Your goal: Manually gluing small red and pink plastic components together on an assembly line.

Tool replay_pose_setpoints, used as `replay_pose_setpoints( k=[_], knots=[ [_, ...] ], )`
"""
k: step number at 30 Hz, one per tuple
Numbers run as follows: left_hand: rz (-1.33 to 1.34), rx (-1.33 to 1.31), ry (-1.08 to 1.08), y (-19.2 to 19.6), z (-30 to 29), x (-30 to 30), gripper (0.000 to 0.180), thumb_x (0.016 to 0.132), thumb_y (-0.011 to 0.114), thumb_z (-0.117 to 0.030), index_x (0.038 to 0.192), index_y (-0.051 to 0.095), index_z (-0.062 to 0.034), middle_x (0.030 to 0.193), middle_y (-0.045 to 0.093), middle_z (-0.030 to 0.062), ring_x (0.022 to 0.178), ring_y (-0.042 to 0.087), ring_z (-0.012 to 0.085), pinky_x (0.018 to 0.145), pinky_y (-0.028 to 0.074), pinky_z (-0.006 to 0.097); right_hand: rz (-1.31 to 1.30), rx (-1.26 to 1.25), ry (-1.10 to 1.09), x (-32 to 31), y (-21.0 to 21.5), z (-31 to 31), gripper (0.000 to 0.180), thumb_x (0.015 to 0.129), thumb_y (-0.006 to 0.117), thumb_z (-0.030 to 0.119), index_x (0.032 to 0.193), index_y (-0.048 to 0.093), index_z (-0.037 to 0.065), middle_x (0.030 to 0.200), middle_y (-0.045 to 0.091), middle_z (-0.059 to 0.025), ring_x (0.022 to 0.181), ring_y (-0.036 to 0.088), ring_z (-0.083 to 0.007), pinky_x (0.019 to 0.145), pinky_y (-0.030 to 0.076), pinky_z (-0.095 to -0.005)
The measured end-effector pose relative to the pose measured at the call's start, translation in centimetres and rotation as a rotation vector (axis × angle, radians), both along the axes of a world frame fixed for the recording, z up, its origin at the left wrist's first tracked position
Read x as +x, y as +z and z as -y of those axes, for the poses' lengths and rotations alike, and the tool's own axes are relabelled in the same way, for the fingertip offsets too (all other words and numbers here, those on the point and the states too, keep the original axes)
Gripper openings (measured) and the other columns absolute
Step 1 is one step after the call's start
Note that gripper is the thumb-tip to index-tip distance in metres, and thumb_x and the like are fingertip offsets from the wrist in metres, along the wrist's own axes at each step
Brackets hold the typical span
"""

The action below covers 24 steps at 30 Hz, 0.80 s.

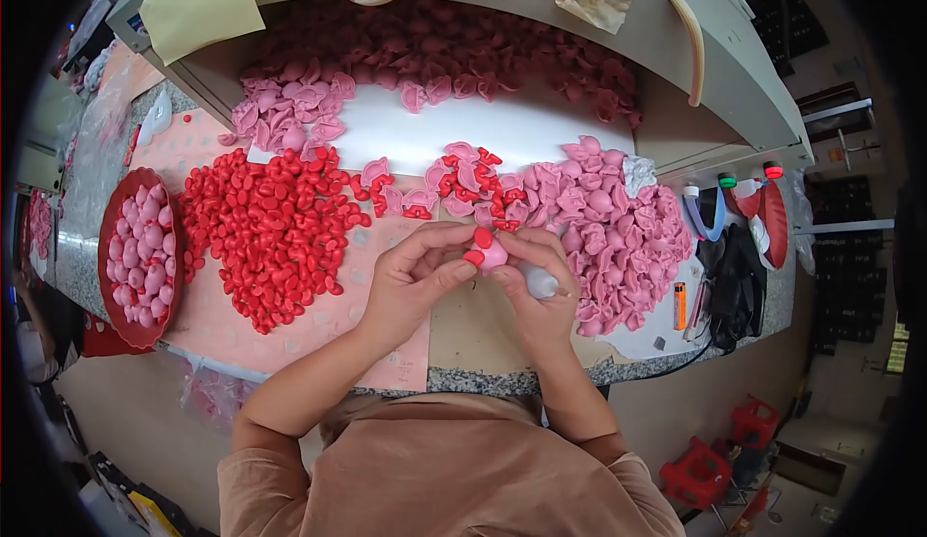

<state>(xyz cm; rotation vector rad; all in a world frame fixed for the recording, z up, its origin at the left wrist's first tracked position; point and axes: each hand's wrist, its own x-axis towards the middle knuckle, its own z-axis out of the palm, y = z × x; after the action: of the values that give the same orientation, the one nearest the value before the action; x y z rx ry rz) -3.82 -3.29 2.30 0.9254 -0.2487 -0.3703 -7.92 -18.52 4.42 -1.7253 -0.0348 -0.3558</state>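
Observation:
My left hand (417, 271) is closed, its fingertips pinching a small glossy red piece (482, 239) against a rounded pink piece (493, 255). From the other side my right hand (548, 307) grips the pink piece with thumb and forefinger. A small whitish squeeze bottle (541, 282) is tucked in that same right hand, its tip pointing to the right. Just beyond my fingers lies a cluster of pink shell-like pieces with red pieces (466, 176) on them. Whether the two pieces in my hands are joined, I cannot tell.
A heap of red pieces (275, 218) spreads left; loose pink shells (618, 247) are piled right. A red dish (111, 291) of pink pieces stands far left. Behind is a grey box-like housing (719, 73) with more shells inside. An orange lighter (680, 306) lies at right.

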Motion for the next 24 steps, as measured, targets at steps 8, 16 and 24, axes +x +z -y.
replay_pose_setpoints(
  k=[8, 16, 24],
  knots=[
    [0.106, 0.018, -0.035, 0.0, -0.1, -0.1, 0.034, 0.083, 0.057, 0.006, 0.115, 0.049, 0.0025, 0.115, 0.053, 0.0116, 0.107, 0.053, 0.0176, 0.089, 0.047, 0.028, -0.34, 0.404, 0.193, 0.0, -0.5, 0.7, 0.053, 0.073, 0.073, 0.013, 0.119, 0.052, -0.001, 0.113, 0.053, -0.0073, 0.1, 0.052, -0.0137, 0.085, 0.043, -0.0251],
    [0.147, 0.067, -0.089, -0.1, -0.3, 0.0, 0.053, 0.079, 0.061, 0.007, 0.126, 0.038, -0.0012, 0.106, 0.053, 0.0101, 0.104, 0.055, 0.0176, 0.091, 0.046, 0.03, -0.217, 0.32, 0.226, 0.0, -1.0, 1.4, 0.044, 0.071, 0.074, 0.011, 0.11, 0.057, 0.001, 0.111, 0.053, -0.0075, 0.103, 0.05, -0.0169, 0.088, 0.039, -0.0292],
    [0.084, 0.01, -0.144, 0.9, -0.7, 0.5, 0.057, 0.078, 0.063, 0.006, 0.128, 0.037, -0.0026, 0.111, 0.051, 0.0086, 0.106, 0.053, 0.0171, 0.096, 0.043, 0.033, -0.027, 0.027, 0.204, 0.5, -0.2, 1.2, 0.041, 0.066, 0.075, 0.003, 0.104, 0.059, 0.001, 0.107, 0.052, -0.0083, 0.098, 0.052, -0.0177, 0.083, 0.042, -0.0292]
  ],
)
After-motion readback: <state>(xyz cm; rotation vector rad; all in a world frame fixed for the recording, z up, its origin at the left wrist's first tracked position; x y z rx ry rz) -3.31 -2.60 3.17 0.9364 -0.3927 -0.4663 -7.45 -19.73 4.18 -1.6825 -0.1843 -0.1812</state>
